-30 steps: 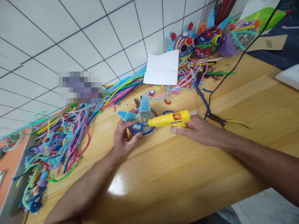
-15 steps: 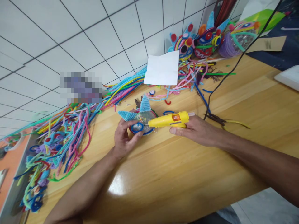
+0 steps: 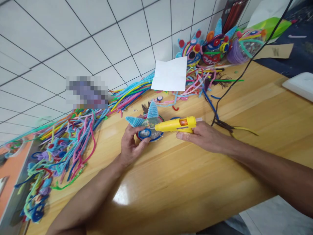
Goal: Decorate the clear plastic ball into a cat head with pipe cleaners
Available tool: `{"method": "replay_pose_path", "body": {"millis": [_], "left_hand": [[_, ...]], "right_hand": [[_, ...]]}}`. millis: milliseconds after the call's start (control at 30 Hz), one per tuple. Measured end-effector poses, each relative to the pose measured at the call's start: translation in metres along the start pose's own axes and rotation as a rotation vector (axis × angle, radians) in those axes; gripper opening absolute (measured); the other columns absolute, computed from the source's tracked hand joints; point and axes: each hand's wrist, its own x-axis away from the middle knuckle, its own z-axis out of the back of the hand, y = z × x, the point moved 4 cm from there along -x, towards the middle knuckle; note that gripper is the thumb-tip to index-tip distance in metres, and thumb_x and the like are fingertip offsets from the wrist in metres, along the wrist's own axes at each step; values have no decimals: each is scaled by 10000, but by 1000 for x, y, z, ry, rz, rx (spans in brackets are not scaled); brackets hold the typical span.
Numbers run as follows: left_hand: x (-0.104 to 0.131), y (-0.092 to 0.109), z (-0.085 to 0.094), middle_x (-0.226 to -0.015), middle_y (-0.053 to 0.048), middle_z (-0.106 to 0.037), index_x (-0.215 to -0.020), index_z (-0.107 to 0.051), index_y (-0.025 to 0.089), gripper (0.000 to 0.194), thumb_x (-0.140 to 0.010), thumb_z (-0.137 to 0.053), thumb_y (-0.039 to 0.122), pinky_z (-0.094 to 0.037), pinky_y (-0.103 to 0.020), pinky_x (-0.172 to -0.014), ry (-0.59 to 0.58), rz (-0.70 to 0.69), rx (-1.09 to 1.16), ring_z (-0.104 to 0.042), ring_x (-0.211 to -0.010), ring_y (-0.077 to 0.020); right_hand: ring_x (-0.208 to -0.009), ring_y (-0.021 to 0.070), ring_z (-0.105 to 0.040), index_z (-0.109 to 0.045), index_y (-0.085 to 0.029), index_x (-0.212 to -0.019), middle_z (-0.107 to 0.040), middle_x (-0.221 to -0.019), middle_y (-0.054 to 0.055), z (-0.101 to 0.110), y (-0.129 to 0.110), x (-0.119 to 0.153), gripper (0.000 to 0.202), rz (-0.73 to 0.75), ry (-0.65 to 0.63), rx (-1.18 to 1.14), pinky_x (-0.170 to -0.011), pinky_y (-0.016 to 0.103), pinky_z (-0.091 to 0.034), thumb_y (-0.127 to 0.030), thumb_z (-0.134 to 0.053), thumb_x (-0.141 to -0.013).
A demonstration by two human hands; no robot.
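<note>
My left hand [image 3: 130, 142] is closed round the left side of a clear plastic craft figure [image 3: 154, 134] that rests on the table. Two light-blue fuzzy horns [image 3: 153, 109] stand up from it, and a dark-blue pipe-cleaner ring [image 3: 145, 133] lies on its near side, by my left thumb and fingers. In my right hand [image 3: 204, 137] is a yellow hot glue gun [image 3: 174, 125], pointing left. Its nozzle tip is at the figure, close to the blue ring; whether it touches cannot be made out. A clear glue stick [image 3: 199, 119] sticks out of its back.
Pipe cleaners [image 3: 80, 137] in many colours heap along the wall and left side. White paper [image 3: 170, 74] lies behind the figure. Finished-looking craft figures [image 3: 215, 45] stand at the back right. Yellow-handled pliers [image 3: 231, 127] and a black cable [image 3: 241, 73] are on the right.
The view has shifted slightly. Both hands, the glue gun and the figure keep nearly the same places relative to each other.
</note>
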Motion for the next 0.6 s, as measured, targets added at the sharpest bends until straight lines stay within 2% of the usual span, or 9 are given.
{"method": "replay_pose_path", "body": {"millis": [133, 367, 500, 600], "left_hand": [[0, -2, 1, -1331, -128, -724, -1273, -679, 266, 337, -973, -797, 363, -565, -560, -1170, 8, 27, -21, -714, -1345, -326], [1, -3, 1, -1326, -123, -721, -1278, -681, 272, 334, -981, -787, 382, -557, -566, -1176, 9, 36, -22, -703, -1360, -325], [2, -3, 1, -1368, -120, -710, -1315, -675, 288, 366, -975, -795, 346, -543, -565, -1197, 6, 24, -11, -694, -1384, -326], [1, -3, 1, -1389, -116, -705, -1335, -671, 302, 391, -967, -803, 309, -539, -558, -1202, 7, 11, -1, -691, -1392, -327]], "right_hand": [[-650, 177, -525, -595, -239, -692, -479, -597, -29, 1, 0, 0, 417, -1, -8, -3, -610, 298, -396, -567, -601, -950], [-662, 183, -541, -669, -225, -766, -555, -645, -9, 2, -1, 1, 419, 25, -30, 1, -612, 303, -401, -587, -596, -965], [-664, 183, -535, -652, -231, -746, -526, -628, -18, 0, 0, 0, 407, 23, -13, -13, -628, 303, -408, -565, -593, -972], [-649, 172, -512, -684, -217, -803, -525, -639, -26, -1, 1, 0, 372, 30, -21, -20, -628, 302, -396, -543, -614, -966]]}}
